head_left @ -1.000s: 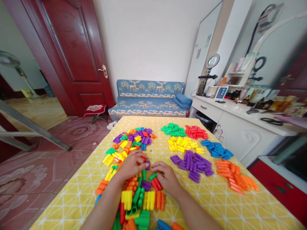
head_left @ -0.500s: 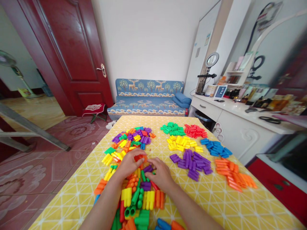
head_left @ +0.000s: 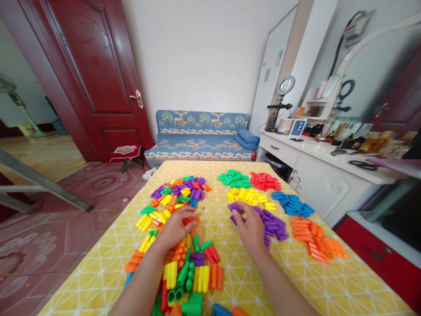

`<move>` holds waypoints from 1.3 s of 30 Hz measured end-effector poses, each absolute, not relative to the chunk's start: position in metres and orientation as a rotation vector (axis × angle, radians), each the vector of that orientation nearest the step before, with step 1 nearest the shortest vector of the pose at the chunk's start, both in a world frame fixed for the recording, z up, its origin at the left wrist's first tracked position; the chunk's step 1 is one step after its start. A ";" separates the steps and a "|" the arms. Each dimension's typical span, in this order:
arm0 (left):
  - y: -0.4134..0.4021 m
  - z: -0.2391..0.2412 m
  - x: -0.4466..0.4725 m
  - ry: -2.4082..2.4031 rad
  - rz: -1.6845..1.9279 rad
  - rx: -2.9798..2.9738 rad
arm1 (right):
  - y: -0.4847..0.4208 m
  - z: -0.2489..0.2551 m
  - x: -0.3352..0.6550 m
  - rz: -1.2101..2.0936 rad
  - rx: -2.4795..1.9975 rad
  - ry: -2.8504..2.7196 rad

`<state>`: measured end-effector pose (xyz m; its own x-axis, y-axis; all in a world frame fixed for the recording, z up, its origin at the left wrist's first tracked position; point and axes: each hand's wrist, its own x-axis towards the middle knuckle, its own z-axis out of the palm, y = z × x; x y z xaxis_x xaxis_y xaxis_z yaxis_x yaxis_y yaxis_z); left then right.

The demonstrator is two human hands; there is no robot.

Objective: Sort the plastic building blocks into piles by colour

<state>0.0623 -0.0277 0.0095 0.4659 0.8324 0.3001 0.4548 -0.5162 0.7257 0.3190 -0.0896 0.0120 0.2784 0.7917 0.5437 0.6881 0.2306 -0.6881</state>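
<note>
Small tubular plastic building pieces (head_left: 205,279) in green, yellow, orange, red, purple and blue lie on a bench (head_left: 296,285) covered with a yellow cloth patterned in white lines. On the person's left they form a long mixed heap, running from the near edge towards the far end.

On the right they lie in piles of one colour: green pieces (head_left: 234,179) and red pieces (head_left: 265,181) farthest off, yellow pieces (head_left: 247,195) and blue pieces (head_left: 293,204) nearer, then a purple pile (head_left: 275,226) and an orange pile (head_left: 317,240).

The left hand (head_left: 177,226) rests over the mixed heap, fingers loosely curled and thumb a little apart; orange shows at its fingertips, but whether it grips anything cannot be told.

The right hand (head_left: 250,226) is over the left side of the purple pile, partly closed, with a purple tubular piece (head_left: 233,206) pinched between thumb and fingertips.
</note>
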 end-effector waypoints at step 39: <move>-0.028 0.009 0.061 1.056 0.897 2.132 | -0.093 0.016 0.373 -0.128 -1.804 -1.832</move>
<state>0.0609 -0.0276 0.0089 0.4580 0.8348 0.3055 0.4368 -0.5106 0.7406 0.3733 -0.0933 0.0158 0.0615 0.8926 0.4466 0.9460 0.0906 -0.3113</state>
